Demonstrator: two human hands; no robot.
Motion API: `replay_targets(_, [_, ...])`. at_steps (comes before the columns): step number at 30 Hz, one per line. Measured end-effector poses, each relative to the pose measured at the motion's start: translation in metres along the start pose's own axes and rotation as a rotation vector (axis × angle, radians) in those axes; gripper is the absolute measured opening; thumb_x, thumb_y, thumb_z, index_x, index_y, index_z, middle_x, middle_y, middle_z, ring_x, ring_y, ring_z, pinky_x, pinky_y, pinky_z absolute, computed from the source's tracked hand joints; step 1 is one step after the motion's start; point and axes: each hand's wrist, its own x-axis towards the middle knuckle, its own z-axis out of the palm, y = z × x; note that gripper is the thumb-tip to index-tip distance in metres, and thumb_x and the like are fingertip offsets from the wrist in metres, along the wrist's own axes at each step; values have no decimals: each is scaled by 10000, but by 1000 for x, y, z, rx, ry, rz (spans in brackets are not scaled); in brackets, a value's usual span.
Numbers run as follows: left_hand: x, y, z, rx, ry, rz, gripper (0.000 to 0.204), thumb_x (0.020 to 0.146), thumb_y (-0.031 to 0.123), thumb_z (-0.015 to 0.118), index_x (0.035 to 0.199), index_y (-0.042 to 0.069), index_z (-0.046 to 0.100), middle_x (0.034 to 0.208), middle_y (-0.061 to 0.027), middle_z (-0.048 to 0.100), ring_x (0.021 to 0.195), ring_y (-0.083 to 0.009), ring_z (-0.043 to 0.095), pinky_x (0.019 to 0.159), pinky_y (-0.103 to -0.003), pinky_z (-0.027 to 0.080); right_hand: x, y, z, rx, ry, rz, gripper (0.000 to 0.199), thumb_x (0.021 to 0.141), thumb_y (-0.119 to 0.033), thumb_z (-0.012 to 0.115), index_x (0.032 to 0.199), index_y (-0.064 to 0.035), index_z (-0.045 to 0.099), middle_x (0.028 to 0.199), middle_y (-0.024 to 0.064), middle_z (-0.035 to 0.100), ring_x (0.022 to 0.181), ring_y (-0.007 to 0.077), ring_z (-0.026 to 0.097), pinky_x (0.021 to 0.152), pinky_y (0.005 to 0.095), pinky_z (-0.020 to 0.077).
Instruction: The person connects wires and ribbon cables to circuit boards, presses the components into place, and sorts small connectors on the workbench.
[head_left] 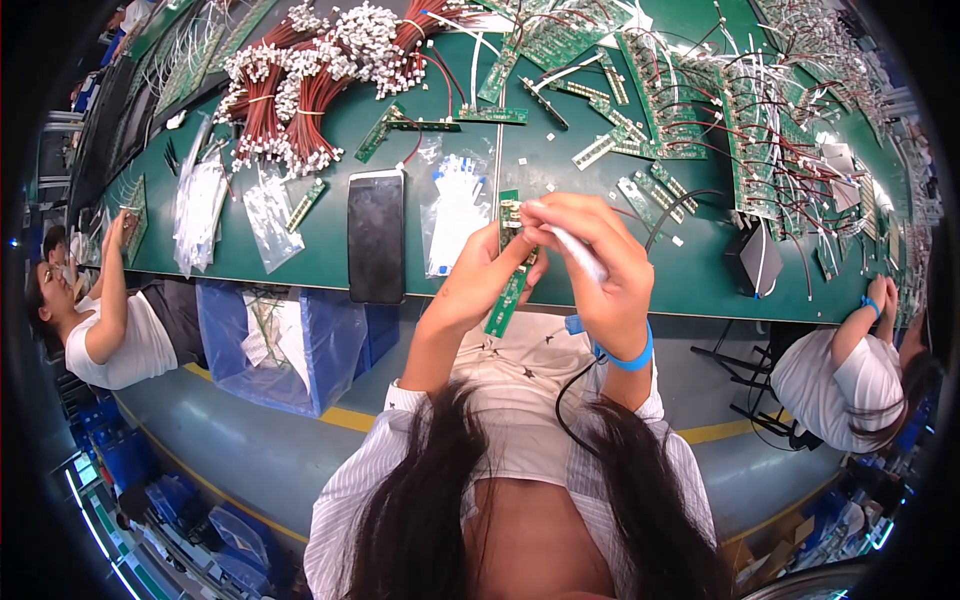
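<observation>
My left hand (476,278) grips a narrow green circuit board (507,302) between thumb and fingers, held upright in front of my body near the table's edge. Closed in a pinch, my right hand (612,262) has its fingertips at the board's upper part. A slender white thing (580,252) runs under its fingers into the palm; its kind is unclear. Whatever lies between the fingertips is hidden. Around my right wrist sits a blue strap (632,360) with a black cord. Just left of the board lies a clear bag (458,212) of white strips with blue ends.
A black phone (377,238) lies on the green table (325,225). Bundles of red-brown wires (310,125) with white connectors lie behind it. Wired circuit boards (680,90) cover the far right, near a dark box (752,258). Co-workers sit at both sides.
</observation>
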Motion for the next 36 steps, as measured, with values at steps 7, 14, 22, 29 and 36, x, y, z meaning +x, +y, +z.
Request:
replay_targets(7, [0,6,5,76,-24,24,236,921,270,443,871,47,502,656,-1,497,537,-53,463,458,-201,370,1,-4,-9,-8,-56,-42,157,804,45,527,918,24,633,920,128,608,763,138,593,521,216,503])
replay_targets(14, [7,-7,9,72,-86,86,194,902,222,481,919,30,497,645,-3,458,512,-69,439,454,-220,375,15,-6,-7,25,167,-6,197,863,-111,540,914,59,625,798,97,620,692,99,573,531,194,488])
replay_targets(22, [-1,1,5,28,-159,-127,338,901,278,475,1112,19,424,620,3,423,405,-39,341,342,-175,256,32,-2,-4,264,388,32,220,878,-140,526,936,57,605,748,86,624,682,132,588,603,224,465])
replay_targets(29, [-13,38,-33,-418,-54,208,425,870,198,348,1175,-96,383,792,-53,417,565,-69,338,518,-223,311,28,-19,-18,105,227,64,156,845,-73,559,907,55,623,724,60,594,602,72,478,544,195,380])
replay_targets(36, [-20,55,-2,-221,103,314,464,919,258,348,1191,-115,389,824,-120,538,656,-104,481,567,-251,391,22,-18,-7,-167,-10,100,81,805,-68,589,814,-17,651,662,5,555,558,49,379,489,193,282])
